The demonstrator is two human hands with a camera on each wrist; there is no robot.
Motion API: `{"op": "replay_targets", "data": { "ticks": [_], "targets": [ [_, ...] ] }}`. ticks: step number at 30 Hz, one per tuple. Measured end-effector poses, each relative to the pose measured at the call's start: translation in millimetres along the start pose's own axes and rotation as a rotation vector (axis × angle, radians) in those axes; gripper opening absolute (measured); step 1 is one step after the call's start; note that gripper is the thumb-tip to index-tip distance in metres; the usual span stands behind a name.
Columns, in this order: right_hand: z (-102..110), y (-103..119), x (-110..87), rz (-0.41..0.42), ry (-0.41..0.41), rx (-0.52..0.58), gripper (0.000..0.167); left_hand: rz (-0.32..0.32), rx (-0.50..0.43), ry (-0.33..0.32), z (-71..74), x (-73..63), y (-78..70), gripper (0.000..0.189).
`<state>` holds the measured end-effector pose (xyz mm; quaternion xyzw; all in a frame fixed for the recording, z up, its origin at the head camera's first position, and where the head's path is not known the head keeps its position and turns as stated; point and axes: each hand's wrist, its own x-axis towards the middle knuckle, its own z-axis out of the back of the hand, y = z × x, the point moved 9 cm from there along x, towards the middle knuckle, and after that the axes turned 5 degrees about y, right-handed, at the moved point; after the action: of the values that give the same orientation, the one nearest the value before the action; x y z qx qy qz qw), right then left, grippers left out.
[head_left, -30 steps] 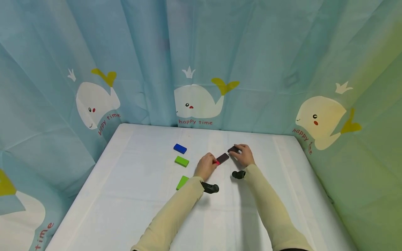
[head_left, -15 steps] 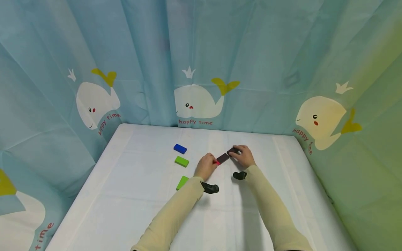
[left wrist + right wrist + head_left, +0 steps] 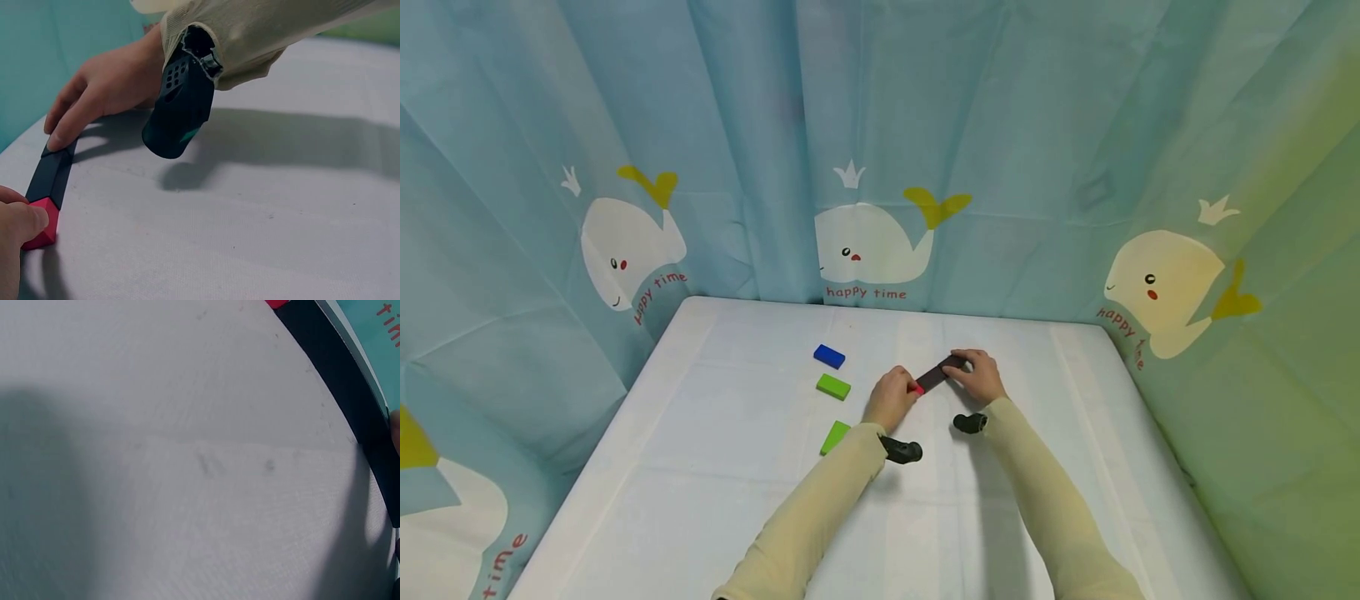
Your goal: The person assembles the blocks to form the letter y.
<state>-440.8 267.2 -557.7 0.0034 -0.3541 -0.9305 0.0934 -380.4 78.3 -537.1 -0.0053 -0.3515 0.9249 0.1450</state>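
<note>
My left hand [image 3: 891, 399] pinches a red block [image 3: 46, 220] on the white table, thumb on its near side. Against that block's far end lies a black rectangular block [image 3: 932, 379]. Beyond it, my right hand [image 3: 986, 379] grips a second black block [image 3: 956, 362] by its sides. The two black blocks meet end to end, and with the red one they form a slanting straight row. Fingers cover much of the red block and part of the farther black one. In the right wrist view, the black row [image 3: 334, 359] runs down the right side.
Left of the hands lie a blue block [image 3: 829, 357], a green block [image 3: 833, 387] and another green block [image 3: 835, 437], the last partly behind the left sleeve [image 3: 820, 508]. A whale-printed curtain [image 3: 1037, 150] surrounds the table's [image 3: 700, 517] back and sides.
My right hand has drawn its black block down and to the left, so the gap to the other black block has closed. The left hand has stayed on the red block.
</note>
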Motion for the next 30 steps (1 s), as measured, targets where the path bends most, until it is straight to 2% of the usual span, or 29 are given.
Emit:
{"op": "replay_targets", "data": {
  "ticks": [17, 26, 30],
  "targets": [
    [-1.2, 3.7, -3.0, 0.008, -0.031, 0.009, 0.052, 0.001, 0.006, -0.009, -0.9, 2.1, -0.4, 0.008],
    [-0.9, 4.0, -3.2, 0.015, -0.039, 0.024, 0.050, -0.050, 0.036, -0.061, -1.9, 0.7, -2.2, 0.007],
    [-1.0, 4.6, -3.5, 0.013, -0.036, 0.016, 0.051, -0.048, 0.041, -0.047, -4.1, 0.4, -1.9, 0.007]
  ]
}}
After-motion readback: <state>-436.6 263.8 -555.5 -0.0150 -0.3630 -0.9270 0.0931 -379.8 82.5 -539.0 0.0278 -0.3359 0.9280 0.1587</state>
